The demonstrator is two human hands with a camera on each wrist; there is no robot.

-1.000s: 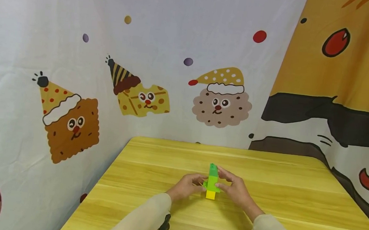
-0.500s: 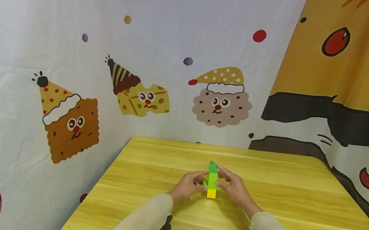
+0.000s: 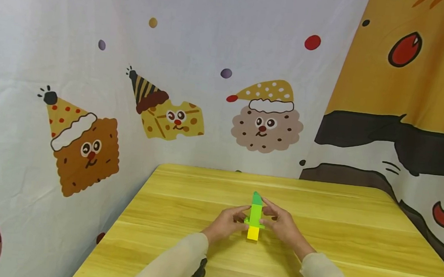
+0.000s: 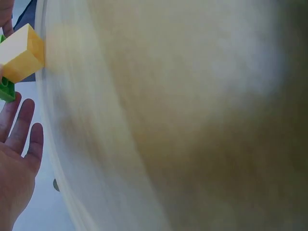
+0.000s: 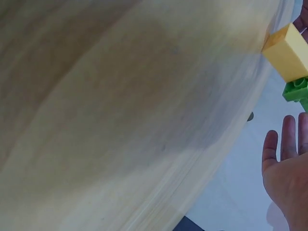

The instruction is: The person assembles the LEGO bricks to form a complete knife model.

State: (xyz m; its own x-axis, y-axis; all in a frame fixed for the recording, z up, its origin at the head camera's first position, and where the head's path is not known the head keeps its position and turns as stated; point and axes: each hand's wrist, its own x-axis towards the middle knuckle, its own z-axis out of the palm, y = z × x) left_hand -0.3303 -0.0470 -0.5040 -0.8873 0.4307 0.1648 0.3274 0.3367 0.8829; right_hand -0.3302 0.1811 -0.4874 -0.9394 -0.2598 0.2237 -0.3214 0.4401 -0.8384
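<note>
A stack of toy building bricks stands between my two hands in the head view. It has a yellow brick (image 3: 253, 233) at the bottom, a bright green section (image 3: 255, 215) with parts jutting out at both sides, and a darker green sloped brick (image 3: 257, 199) on top. My left hand (image 3: 227, 221) pinches the left jutting part. From the other side, my right hand (image 3: 282, 226) holds the stack, thumb low and index finger near the sloped brick. Both wrist views show the yellow brick (image 4: 21, 53) and green studs only partly, at the frame edge.
Beneath the hands lies a wood-grain table (image 3: 185, 184). Behind it hangs a white cloth (image 3: 200, 29) printed with cartoon snacks. Black wrist devices (image 3: 200, 270) sit under the beige sleeves (image 3: 174, 263).
The brick stack has tilted slightly, its top moving up in the head view and its bright green front showing longer. Both hands keep nearly the same place around it.
</note>
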